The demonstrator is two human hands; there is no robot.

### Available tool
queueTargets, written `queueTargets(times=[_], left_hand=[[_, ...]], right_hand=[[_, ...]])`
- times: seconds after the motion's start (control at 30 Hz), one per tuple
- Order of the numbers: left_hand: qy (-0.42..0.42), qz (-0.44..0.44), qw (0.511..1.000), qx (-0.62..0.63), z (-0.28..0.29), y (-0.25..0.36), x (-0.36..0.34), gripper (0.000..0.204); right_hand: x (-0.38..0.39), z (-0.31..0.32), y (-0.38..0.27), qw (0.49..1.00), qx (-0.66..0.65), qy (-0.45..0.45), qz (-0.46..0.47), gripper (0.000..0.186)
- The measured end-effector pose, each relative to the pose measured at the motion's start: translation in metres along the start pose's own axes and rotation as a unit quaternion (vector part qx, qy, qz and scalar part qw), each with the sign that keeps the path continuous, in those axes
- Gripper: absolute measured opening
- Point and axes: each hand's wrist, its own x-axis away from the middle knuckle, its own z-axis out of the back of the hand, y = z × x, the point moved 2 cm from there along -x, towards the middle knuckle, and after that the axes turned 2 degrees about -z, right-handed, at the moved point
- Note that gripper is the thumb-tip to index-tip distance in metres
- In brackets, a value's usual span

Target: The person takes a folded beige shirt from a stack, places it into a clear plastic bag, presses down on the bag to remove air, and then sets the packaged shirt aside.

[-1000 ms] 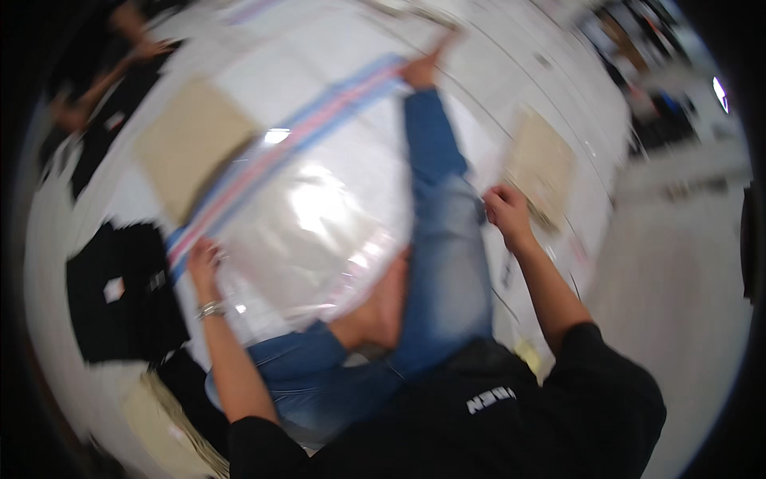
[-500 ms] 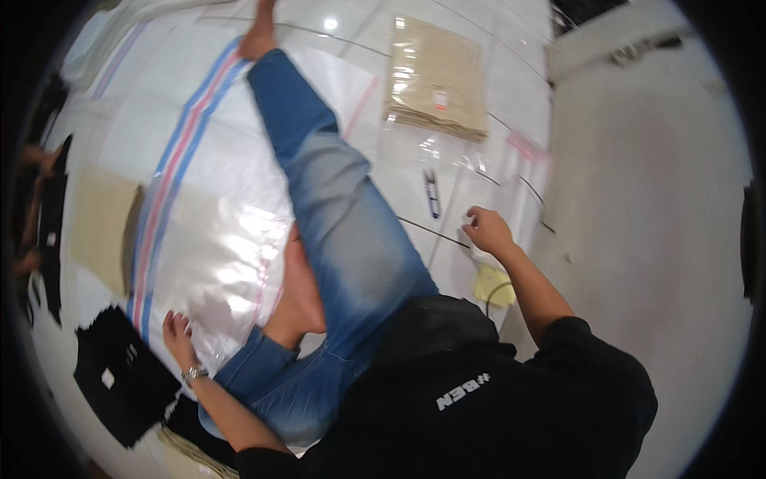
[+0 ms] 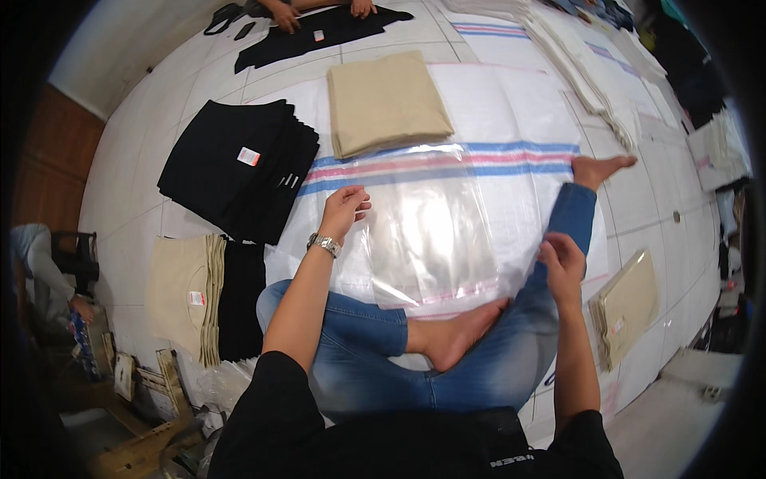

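My left hand (image 3: 345, 209) hovers by the upper left edge of a flat clear plastic bag (image 3: 431, 239), with its fingers loosely bent, apart and holding nothing visible. Above my right lower leg, my right hand (image 3: 563, 263) has its fingertips drawn together; whatever may be between them is too small to make out. The bag lies on a white woven sheet (image 3: 519, 104) with blue and pink stripes. Beyond it rests a folded beige garment stack (image 3: 387, 104). Left of my left hand is a pile of folded black garments (image 3: 231, 168) with a small label on top.
Folded beige shirts (image 3: 187, 279) lie at the left beside black cloth (image 3: 242, 299). A bagged beige garment (image 3: 626, 311) is on the tiles at the right. At the far side, another person's hands (image 3: 286, 16) work on a black shirt (image 3: 319, 36). Wooden furniture (image 3: 152, 423) stands lower left.
My view has swung left, toward the striped sheet and garment piles. My right hand has come from the floor at the right to above my leg; my left hand is now beside the plastic bag.
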Motion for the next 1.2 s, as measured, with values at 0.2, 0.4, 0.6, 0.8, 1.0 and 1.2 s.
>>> queueTargets(times=[0.2,0.4,0.6,0.8,1.0,1.2], left_hand=[[0.116,-0.023,0.993,0.017,0.006,0.005,-0.094,0.033],[0.137,0.037,0.990,-0.024,0.025,0.002,-0.147,0.037],[0.117,0.069,0.990,-0.037,0.025,0.031,-0.140,0.025],[0.134,0.074,0.988,-0.026,0.027,0.043,-0.144,0.032],[0.237,0.050,0.970,-0.035,0.019,0.041,-0.161,0.050],[0.070,0.051,0.991,0.099,0.003,0.058,-0.147,0.031]], right_hand=[[-0.163,-0.143,-0.025,0.980,-0.098,-0.125,-0.122,0.024],[-0.261,-0.227,-0.022,0.981,0.032,-0.074,-0.174,0.032],[-0.300,-0.240,-0.003,0.957,0.065,-0.127,-0.253,0.032],[-0.317,-0.241,0.001,0.950,-0.046,-0.125,-0.281,0.030],[-0.326,-0.249,-0.007,0.919,-0.168,-0.152,-0.323,0.031],[-0.307,-0.225,-0.027,0.946,-0.163,-0.172,-0.223,0.030]])
